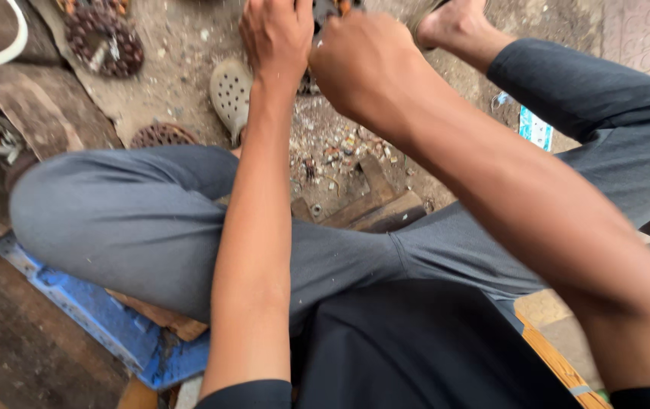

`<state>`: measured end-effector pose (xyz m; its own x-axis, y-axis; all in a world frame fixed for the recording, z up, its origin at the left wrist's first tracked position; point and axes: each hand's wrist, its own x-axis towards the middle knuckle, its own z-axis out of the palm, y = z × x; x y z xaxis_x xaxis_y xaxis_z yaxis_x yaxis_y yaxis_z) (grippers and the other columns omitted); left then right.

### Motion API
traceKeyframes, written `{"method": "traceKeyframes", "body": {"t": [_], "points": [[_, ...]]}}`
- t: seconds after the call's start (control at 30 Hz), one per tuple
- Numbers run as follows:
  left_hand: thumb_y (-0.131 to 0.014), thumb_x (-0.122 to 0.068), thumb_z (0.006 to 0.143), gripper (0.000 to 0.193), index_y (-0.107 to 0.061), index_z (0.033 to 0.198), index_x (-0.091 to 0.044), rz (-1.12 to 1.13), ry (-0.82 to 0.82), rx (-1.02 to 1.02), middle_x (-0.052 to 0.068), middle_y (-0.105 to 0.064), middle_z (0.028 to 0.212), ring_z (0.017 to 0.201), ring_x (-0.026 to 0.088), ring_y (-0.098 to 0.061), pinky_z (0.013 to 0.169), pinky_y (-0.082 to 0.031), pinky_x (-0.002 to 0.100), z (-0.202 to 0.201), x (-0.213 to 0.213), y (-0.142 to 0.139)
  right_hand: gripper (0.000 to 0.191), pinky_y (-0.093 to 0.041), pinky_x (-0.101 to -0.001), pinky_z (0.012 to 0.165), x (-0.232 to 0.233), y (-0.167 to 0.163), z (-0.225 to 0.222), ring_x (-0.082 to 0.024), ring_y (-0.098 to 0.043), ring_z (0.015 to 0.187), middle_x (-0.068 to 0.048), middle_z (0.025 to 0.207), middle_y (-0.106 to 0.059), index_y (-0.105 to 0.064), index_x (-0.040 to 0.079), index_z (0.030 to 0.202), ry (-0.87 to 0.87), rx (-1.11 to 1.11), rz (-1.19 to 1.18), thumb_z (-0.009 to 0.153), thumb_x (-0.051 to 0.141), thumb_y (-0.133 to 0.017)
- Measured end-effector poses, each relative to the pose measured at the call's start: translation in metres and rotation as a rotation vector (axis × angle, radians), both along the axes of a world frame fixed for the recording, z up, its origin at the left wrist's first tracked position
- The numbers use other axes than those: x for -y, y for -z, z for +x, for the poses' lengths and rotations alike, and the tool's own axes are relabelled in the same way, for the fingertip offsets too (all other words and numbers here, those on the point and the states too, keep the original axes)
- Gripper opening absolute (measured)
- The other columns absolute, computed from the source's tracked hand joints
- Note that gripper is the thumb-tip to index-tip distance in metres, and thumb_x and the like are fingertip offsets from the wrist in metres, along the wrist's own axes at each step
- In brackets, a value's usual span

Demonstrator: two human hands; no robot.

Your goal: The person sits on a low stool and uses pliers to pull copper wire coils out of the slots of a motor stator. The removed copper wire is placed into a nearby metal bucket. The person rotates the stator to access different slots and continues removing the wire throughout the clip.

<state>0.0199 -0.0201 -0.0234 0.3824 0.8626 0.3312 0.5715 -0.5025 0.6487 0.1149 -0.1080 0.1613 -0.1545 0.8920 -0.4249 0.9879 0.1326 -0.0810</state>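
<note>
The person is sitting low with the knees bent, in grey trousers (135,220), and both bare arms are reaching forward to the top edge of the picture. The left hand (276,34) and the right hand (363,64) are meeting there, touching each other, over a dark part (327,7) that is showing only a little between them. The part is mostly hidden by the hands and cut by the picture edge, so I cannot tell what it is. The right hand is closing into a fist; the left fingers are curling down, but I cannot tell whether either hand is really clamping on the part. A bare foot (454,23) is resting just beside the right hand. Under the hands, small scraps and wood pieces (374,201) are lying on the dirty ground. A pale perforated sandal (230,95) is lying near the left wrist, and a round rusty coil (104,38) is lying well apart at the upper left. A blue board (105,322) is lying under the left leg.
</note>
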Motion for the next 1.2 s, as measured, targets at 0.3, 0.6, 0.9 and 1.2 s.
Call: {"method": "traceKeyframes", "body": {"t": [0.3, 0.6, 0.9, 1.2], "points": [[-0.064, -0.034, 0.100, 0.032, -0.073, 0.093, -0.004, -0.103, -0.005, -0.015, 0.017, -0.072, 0.084, 0.082, 0.039, -0.069, 0.072, -0.053, 0.052, 0.001, 0.002, -0.009, 0.044, -0.060, -0.0400, 0.083, 0.116, -0.068, 0.045, -0.034, -0.074, 0.095, -0.018, 0.123, -0.070, -0.053, 0.015, 0.147, 0.484, -0.659, 0.504, 0.105, 0.001, -0.053], [-0.057, -0.036, 0.107, 0.031, -0.077, 0.112, -0.013, -0.036, 0.059, 0.087, 0.013, -0.077, 0.111, 0.105, 0.033, -0.072, 0.089, -0.058, 0.045, 0.000, -0.005, -0.024, 0.063, -0.059, -0.0388, 0.068, 0.152, 0.026, 0.043, -0.019, -0.076, 0.077, -0.016, 0.099, -0.075, -0.048, 0.029, 0.156, 0.608, -0.662, 0.282, 0.100, 0.005, -0.065], [-0.101, -0.060, 0.049, 0.149, -0.017, 0.161, -0.008, -0.058, 0.412, -0.633, 0.029, -0.021, 0.163, 0.150, 0.047, -0.025, 0.110, -0.031, 0.072, -0.008, 0.017, -0.080, 0.027, -0.034, -0.0208, 0.036, 0.183, 0.021, 0.069, -0.017, -0.068, 0.059, -0.016, 0.106, -0.074, -0.053, -0.006, 0.125, 1.450, -1.630, -0.081, 0.106, 0.013, -0.056], [-0.100, -0.034, 0.038, 0.144, -0.026, 0.158, -0.007, -0.223, 0.460, -0.581, 0.033, -0.034, 0.149, 0.137, 0.049, -0.034, 0.106, -0.039, 0.061, -0.003, 0.011, -0.127, 0.032, -0.039, -0.0215, 0.044, 0.177, 0.040, 0.069, -0.012, -0.059, 0.058, -0.015, 0.106, -0.077, -0.059, -0.006, 0.129, 1.340, -1.555, -0.031, 0.104, 0.014, -0.060]]}}
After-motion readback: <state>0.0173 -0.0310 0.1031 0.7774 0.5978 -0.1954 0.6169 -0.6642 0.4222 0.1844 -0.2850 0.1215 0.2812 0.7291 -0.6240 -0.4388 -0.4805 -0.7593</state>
